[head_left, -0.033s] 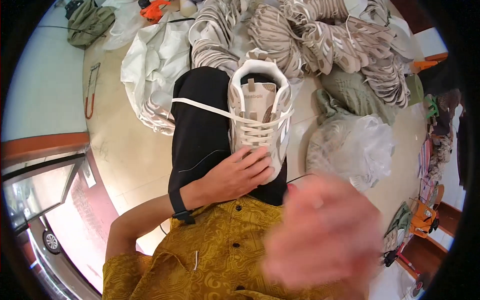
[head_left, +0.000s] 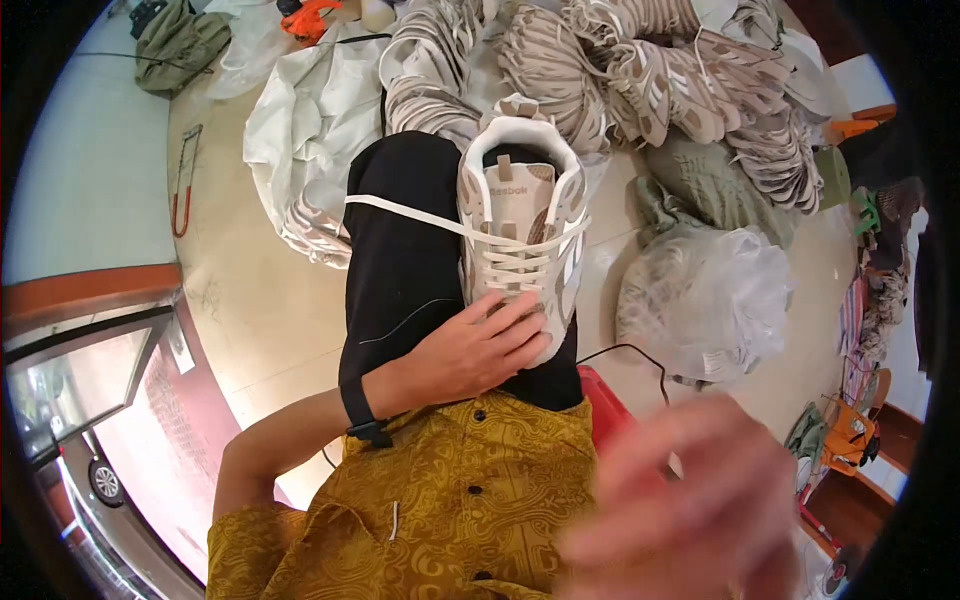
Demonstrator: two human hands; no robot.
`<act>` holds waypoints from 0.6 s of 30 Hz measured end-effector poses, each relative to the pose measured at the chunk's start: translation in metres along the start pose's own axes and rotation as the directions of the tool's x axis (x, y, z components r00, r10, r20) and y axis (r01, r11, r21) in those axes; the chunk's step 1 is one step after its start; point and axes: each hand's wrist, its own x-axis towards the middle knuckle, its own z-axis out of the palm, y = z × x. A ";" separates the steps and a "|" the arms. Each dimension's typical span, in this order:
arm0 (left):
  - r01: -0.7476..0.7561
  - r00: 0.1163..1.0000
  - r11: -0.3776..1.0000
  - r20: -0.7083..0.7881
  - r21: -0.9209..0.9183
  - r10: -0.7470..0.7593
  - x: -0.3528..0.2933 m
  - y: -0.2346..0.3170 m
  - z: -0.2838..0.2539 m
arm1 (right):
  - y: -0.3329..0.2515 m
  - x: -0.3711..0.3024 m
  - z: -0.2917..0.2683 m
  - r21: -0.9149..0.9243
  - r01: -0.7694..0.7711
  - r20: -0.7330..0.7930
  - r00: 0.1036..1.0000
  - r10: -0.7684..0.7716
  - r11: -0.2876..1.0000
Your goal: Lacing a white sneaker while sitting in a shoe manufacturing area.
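Observation:
A beige and white sneaker [head_left: 523, 205] lies on my black-trousered thigh, its heel away from me and its toe toward me. Over its toe, just below the lacing, my left hand [head_left: 475, 350] curls its fingers and holds it. A white shoelace [head_left: 405, 209] criss-crosses the tongue; one length stretches left over my other leg, and a loop hangs at the sneaker's right side. My right hand [head_left: 690, 500] is apart from the sneaker, at the lower right, smeared by motion. A small pale spot shows among its fingers, too blurred to name.
Bundled shoe uppers [head_left: 660, 85] are heaped on the floor beyond my knees. A white sack [head_left: 300, 130] lies at the left, a clear plastic bag [head_left: 705, 305] at the right. Something red [head_left: 604, 405] and a black cord [head_left: 640, 353] are beside my right hip.
My right hand has moved right and slightly down, away from my lap, uncovering the red thing and the cord. My left hand and the sneaker stay in place.

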 end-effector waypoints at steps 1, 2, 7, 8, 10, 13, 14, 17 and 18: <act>0.068 0.996 0.992 0.057 0.105 -0.074 -0.013 -0.001 0.002 | 0.001 0.003 0.007 0.177 0.081 -0.049 0.996 -0.073 0.981; 0.114 0.989 0.985 0.080 0.129 -0.125 -0.028 -0.001 0.001 | 0.002 0.005 0.013 0.343 0.165 -0.110 0.985 -0.135 0.925; 0.068 0.996 0.993 0.049 0.101 -0.073 -0.012 -0.003 -0.001 | -0.046 0.004 0.008 0.606 0.184 -0.273 0.962 -0.014 0.774; 0.062 0.996 0.992 0.050 0.107 -0.068 -0.012 -0.002 0.000 | -0.052 0.005 0.007 0.668 0.143 -0.285 0.956 0.073 0.730; 0.083 0.993 0.993 0.072 0.089 -0.089 -0.016 0.001 0.002 | -0.062 0.006 -0.004 0.745 0.003 -0.169 0.968 0.185 0.667; 0.084 0.995 0.992 0.045 0.089 -0.088 -0.015 0.000 0.001 | -0.065 0.005 -0.006 0.757 0.028 -0.185 0.967 0.173 0.652; 0.080 0.996 0.993 0.038 0.085 -0.083 -0.014 0.000 0.001 | -0.067 0.004 -0.006 0.762 0.037 -0.191 0.967 0.170 0.647; 0.081 0.995 0.993 0.050 0.090 -0.086 -0.014 -0.001 -0.001 | -0.069 0.003 -0.006 0.774 0.056 -0.205 0.965 0.166 0.630; 0.086 0.995 0.993 0.042 0.077 -0.090 -0.014 0.000 -0.002 | -0.068 0.003 -0.006 0.777 0.058 -0.208 0.963 0.169 0.627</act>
